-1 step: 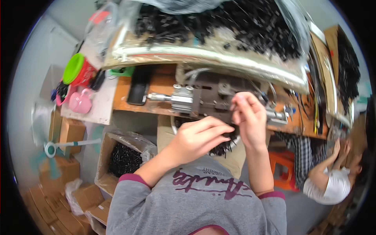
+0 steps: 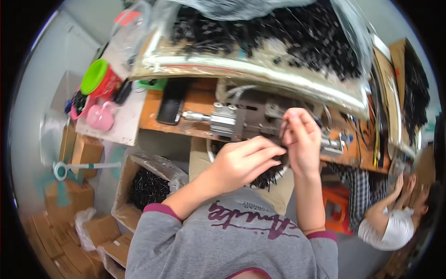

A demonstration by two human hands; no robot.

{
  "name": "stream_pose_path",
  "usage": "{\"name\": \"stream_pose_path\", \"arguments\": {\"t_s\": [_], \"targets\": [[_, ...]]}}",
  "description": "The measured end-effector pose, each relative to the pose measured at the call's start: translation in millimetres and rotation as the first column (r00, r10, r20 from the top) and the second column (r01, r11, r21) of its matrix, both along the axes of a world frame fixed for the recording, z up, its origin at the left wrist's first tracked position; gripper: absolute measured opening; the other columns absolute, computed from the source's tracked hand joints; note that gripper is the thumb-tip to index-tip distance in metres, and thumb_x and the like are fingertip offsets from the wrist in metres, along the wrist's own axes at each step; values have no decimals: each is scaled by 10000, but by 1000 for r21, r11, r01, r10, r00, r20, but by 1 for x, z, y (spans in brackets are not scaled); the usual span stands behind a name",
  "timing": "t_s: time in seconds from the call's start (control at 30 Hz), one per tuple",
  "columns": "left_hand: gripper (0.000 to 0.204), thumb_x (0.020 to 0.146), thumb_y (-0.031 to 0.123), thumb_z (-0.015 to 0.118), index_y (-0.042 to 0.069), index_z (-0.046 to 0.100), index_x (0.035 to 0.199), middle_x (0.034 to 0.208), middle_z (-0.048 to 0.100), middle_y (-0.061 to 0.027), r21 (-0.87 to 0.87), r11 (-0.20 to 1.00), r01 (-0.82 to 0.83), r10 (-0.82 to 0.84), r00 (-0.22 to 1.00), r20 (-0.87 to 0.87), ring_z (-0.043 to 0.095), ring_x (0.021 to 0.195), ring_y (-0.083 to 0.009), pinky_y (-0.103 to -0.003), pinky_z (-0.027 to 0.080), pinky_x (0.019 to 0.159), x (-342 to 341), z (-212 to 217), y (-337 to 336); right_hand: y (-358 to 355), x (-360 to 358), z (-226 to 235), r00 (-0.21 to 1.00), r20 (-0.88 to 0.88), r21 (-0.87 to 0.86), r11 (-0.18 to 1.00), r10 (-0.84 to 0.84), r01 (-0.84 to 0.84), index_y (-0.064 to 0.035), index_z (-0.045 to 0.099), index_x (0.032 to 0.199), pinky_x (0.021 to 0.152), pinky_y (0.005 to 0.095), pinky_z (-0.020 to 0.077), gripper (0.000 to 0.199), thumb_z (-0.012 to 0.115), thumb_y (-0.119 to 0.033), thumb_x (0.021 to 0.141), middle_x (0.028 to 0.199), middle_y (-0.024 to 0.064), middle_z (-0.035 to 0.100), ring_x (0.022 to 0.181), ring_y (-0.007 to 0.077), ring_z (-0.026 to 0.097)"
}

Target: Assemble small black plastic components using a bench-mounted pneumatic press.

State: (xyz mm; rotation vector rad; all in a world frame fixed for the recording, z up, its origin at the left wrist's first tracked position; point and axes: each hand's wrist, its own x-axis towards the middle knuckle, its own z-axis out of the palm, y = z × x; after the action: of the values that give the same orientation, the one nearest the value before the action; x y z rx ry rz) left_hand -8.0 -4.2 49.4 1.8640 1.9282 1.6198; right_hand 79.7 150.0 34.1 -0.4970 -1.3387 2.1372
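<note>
Your left hand (image 2: pixel 246 162) and right hand (image 2: pixel 303 142) are both pinched narrow, can't tell if they're holding anything tho. Bunch of thin black pieces (image 2: pixel 267 179) sits just below the left one, closer to you than the silver metal block (image 2: pixel 223 123).

Metal block (image 2: pixel 223 122): silvery metal, smooth, with a soft shine.
Bench top (image 2: pixel 149 114): orange-brown wood, worn-looking.
Heaped black strips (image 2: pixel 320 42): plastic by their look, with glossy glints.
Tray front (image 2: pixel 209 67): covered in clear film, wrinkled and shiny.
Grey bag (image 2: pixel 237 9): thin plastic, creased, faintly glossy.
Black slab (image 2: pixel 170 104): smooth, glossy face.
Pink cup (image 2: pixel 99 118): smooth, plastic-looking, lightly shiny.
Brown carton (image 2: pixel 88 151): cardboard, matt.
Shirt (image 2: pixel 204 246): grey cloth, soft and matt.
Stool (image 2: pixel 337 202): orange plastic, smooth.
</note>
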Motion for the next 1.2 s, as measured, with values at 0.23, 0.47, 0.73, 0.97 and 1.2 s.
{"name": "stream_pose_path", "arguments": {"t_s": [0.23,0.47,0.73,0.97,1.2], "targets": [[112,807,130,720,56,673,876,842,630,-58,-37,920,391,-392,907,-154,657,824,-232,-347,552,686,24,5,-15,172,-34,56,849,-367,-42,918,-380,393,-67,564,868,524,236,365,177,584,-169,1012,732,-12,500,583,77,431],[290,813,50,743,36,732,1103,1096,710,-95,389,609,-691,784,598,-165,674,887,-195,-312,537,785,-201,66,-47,49,-17,85,912,-293,486,776,-288,402,10,640,1059,518,174,325,186,543,-148,1039,920,76,630,590,41,440],[183,869,148,697,44,742,1012,917,725,-123,258,358,-897,893,409,185,685,774,-185,-320,523,724,-259,7,-102,11,23,36,936,-152,424,835,-317,352,38,588,1102,546,208,461,154,543,-84,1019,939,138,658,647,118,612],[142,815,180,712,62,747,884,963,716,-95,-45,441,-897,893,443,-74,649,932,-278,-388,496,833,-264,-97,-137,-3,42,19,972,64,422,889,-224,177,73,586,1153,672,261,572,220,599,48,936,981,155,677,772,172,687],[335,748,297,766,48,735,969,1105,679,-105,-271,359,-893,835,438,-333,565,1039,-327,-437,440,890,-292,-100,-109,-20,45,1,972,197,350,935,-130,55,60,633,1080,653,256,545,170,651,32,913,946,163,718,742,186,704]]}}
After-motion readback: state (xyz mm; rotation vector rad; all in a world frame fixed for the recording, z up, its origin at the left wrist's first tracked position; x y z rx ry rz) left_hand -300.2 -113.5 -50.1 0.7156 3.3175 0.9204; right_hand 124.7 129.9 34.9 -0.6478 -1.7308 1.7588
